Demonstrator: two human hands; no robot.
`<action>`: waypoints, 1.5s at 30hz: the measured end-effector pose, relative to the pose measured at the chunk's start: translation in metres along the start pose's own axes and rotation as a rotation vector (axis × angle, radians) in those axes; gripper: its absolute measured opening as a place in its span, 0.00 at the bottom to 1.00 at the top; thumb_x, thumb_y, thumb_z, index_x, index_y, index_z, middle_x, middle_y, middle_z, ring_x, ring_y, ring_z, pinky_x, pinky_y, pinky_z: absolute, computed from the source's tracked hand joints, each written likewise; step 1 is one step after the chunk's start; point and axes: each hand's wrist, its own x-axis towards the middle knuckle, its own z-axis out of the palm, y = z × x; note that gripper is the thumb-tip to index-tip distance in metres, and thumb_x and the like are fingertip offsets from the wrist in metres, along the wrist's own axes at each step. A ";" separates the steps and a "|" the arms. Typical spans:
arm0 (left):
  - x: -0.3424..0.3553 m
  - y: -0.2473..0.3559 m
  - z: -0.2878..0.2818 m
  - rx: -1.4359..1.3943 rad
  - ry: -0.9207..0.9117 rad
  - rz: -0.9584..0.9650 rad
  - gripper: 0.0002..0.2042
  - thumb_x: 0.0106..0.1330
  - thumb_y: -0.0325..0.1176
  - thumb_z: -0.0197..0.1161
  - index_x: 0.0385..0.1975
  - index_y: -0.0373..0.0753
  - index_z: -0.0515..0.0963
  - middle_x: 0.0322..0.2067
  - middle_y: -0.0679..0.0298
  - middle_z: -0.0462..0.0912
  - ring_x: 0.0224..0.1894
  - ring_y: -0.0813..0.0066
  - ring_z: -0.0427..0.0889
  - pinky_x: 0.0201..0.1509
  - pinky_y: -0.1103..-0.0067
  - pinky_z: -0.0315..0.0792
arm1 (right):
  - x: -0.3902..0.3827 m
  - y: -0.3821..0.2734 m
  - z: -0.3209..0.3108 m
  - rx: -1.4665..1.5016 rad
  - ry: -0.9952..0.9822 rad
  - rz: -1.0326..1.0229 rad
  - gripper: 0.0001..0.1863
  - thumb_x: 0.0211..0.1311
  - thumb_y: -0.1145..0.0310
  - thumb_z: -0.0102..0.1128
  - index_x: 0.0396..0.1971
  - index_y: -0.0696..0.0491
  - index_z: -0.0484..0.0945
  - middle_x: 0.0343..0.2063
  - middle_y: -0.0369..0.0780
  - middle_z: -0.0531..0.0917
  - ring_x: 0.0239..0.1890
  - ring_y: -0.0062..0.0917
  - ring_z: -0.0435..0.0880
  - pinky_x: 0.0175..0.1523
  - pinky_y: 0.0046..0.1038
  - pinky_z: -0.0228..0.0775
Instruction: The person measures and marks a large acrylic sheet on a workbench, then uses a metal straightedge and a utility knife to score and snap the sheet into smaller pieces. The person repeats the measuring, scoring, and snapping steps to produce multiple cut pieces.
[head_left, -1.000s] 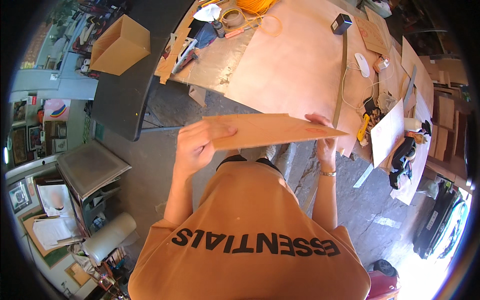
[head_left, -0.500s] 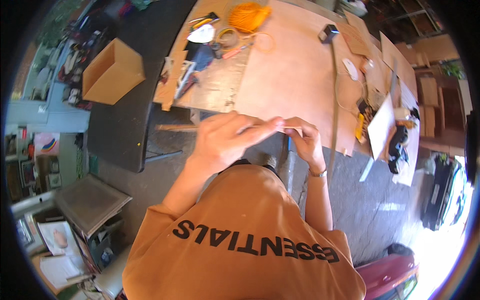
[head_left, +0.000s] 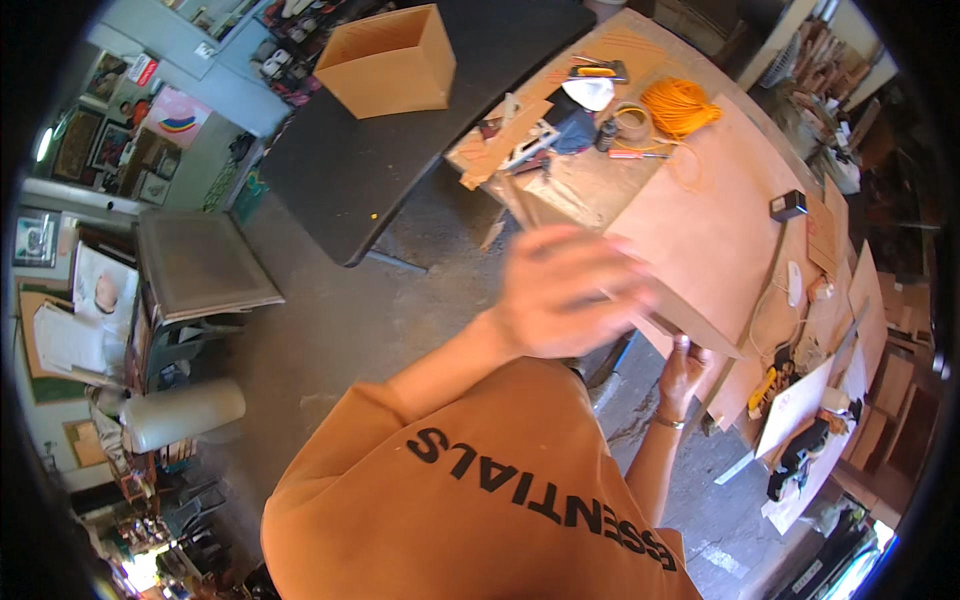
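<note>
A thin, flat brown cardboard sheet is slanting in front of the person's orange-brown shirt, held in the air near the close edge of the board-covered tabletop. The right hand is pinching its lower edge near the right end, thumb and fingers closing on it. The left hand is crossing in front of the sheet's middle, apart from the right; it is showing blurred, so whether its fingers are gripping cannot be told.

Beyond the sheet, a broad, pale tan flat panel is covering much of that tabletop. A bright orange coil of cord is lying past its far left side, with a round beige tape roll just beside it. A small black box is sitting toward the right. Farther left, an open-topped brown cardboard box is standing on a separate black tabletop.
</note>
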 end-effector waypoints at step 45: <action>-0.041 -0.056 -0.005 -0.720 -0.200 -0.598 0.03 0.54 0.21 0.71 0.29 0.32 0.85 0.32 0.54 0.89 0.35 0.64 0.87 0.42 0.75 0.78 | -0.012 0.003 -0.013 -0.211 -0.069 -0.123 0.16 0.71 0.61 0.63 0.44 0.61 0.85 0.42 0.44 0.87 0.45 0.31 0.84 0.52 0.31 0.76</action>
